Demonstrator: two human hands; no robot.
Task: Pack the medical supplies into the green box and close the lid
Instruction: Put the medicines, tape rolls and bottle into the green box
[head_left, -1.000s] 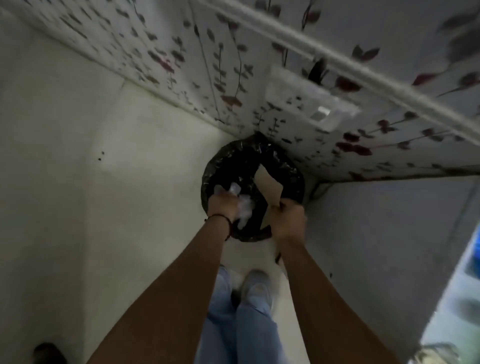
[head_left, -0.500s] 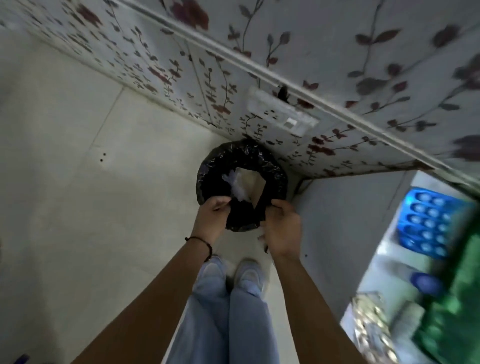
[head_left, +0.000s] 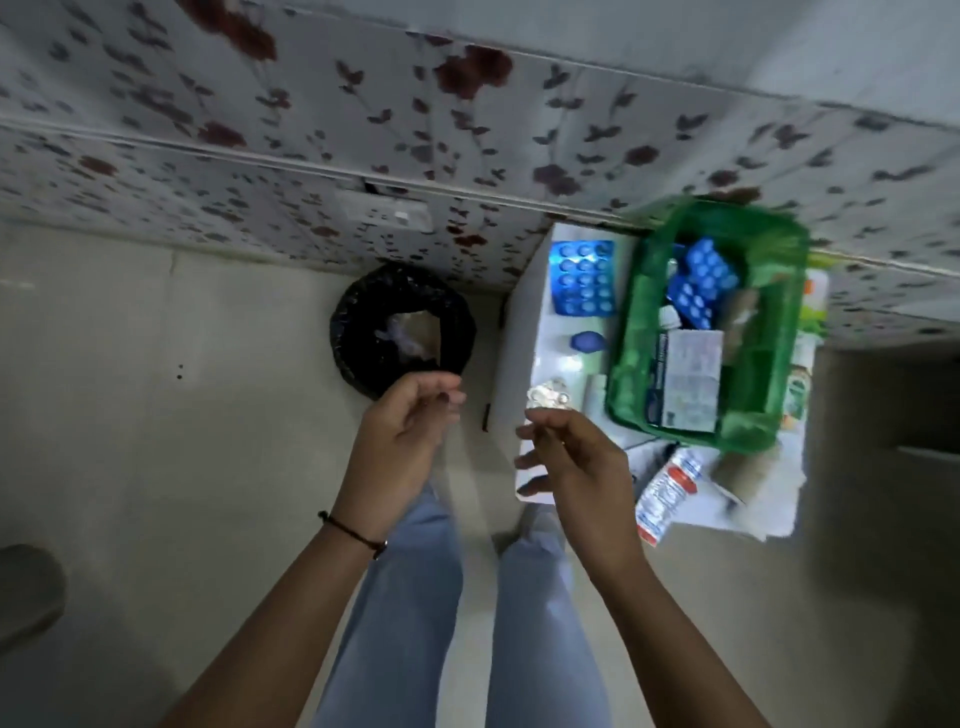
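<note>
Your right hand (head_left: 576, 447) hovers at the desk (head_left: 524, 312) edge, its grip loosely curled and empty, just short of the silver pill strip (head_left: 549, 396). The open green box (head_left: 779, 332) sits farther right. Your left hand (head_left: 410, 421) hangs half-closed, empty, near the black bin (head_left: 353, 322).

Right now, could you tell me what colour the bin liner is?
Black, glossy bin liner, seen in the head view.
</note>
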